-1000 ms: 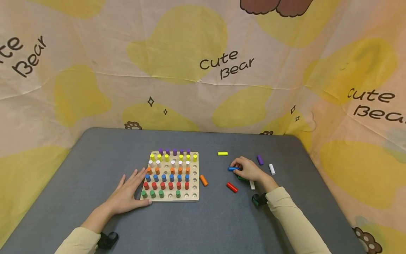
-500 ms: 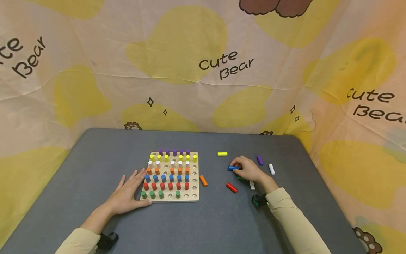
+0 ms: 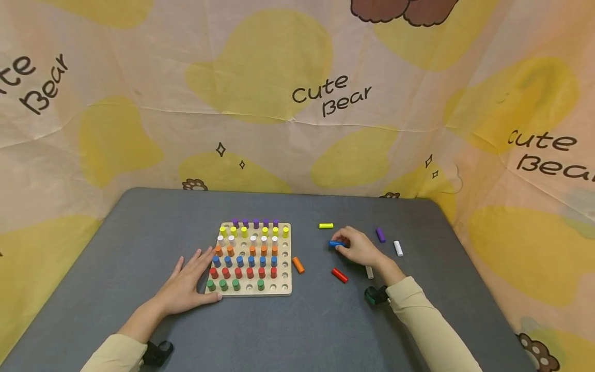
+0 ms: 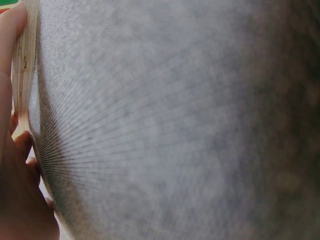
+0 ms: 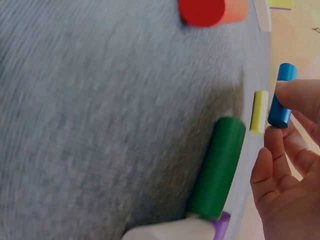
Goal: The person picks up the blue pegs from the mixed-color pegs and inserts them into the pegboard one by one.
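My right hand [image 3: 360,247] pinches a blue peg [image 3: 337,243] between thumb and fingers, right of the pegboard; in the right wrist view the blue peg [image 5: 282,95] is raised off the table. The wooden pegboard [image 3: 288,258] bears rows of purple, yellow, white, orange, blue, red and green pegs, with bare holes mostly along its right side. My left hand [image 3: 186,287] rests with spread fingers along the board's left edge, its thumb at the near left corner. In the left wrist view the thumb [image 4: 12,25] touches the board's wooden side [image 4: 25,65].
Loose pegs lie on the grey table [image 3: 251,336]: yellow [image 3: 326,226], orange [image 3: 298,265], red [image 3: 340,275], purple [image 3: 380,235] and a white peg [image 3: 398,248]. A green peg [image 5: 217,167] and a second white peg [image 3: 369,272] lie beneath the right hand. A patterned cloth [image 3: 260,67] hangs behind.
My right hand has shifted slightly left and away from me, carrying the blue peg with it. The left hand and the board have stayed in place.
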A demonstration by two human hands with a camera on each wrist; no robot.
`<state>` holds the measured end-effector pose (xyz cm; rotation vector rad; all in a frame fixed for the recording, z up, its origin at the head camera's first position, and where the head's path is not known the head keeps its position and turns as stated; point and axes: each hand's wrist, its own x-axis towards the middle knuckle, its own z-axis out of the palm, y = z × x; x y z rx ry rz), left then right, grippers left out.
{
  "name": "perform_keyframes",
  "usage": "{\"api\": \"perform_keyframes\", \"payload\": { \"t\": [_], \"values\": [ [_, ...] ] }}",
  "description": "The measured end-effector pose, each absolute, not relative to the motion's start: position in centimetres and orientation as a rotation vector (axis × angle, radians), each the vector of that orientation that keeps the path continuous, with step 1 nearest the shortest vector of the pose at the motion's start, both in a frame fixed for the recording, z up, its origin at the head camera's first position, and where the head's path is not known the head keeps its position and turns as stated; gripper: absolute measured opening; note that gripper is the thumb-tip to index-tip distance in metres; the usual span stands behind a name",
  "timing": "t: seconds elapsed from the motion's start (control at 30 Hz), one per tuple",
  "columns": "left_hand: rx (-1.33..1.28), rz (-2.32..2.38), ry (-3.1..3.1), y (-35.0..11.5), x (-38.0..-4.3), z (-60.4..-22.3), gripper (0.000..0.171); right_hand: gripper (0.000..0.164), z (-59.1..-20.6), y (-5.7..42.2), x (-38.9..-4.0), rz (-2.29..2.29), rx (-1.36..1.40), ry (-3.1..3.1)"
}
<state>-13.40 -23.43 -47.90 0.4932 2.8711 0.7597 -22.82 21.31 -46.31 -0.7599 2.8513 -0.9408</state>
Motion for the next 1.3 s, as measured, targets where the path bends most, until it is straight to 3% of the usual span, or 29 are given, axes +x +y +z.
{"api": "perform_keyframes", "payload": {
  "t": [0.67, 1.0, 1.3],
  "values": [
    [0.494, 0.763, 2.870, -23.3, -13.5, -47.8, 0.106, 0.018, -45.8, 17.8, -22.0, -1.078, -0.761, 2.801],
    [0.494, 0.765, 2.865, -23.3, -13.5, -47.9, 0.106, 0.031, -46.2, 15.7, -21.7, -1.122, -0.793, 2.799],
    [0.490, 0.761, 2.864, -23.4, -13.4, -47.8, 0.106, 0.026, -46.3, 14.1, -21.2, -1.159, -0.824, 2.727]
  ]
}}
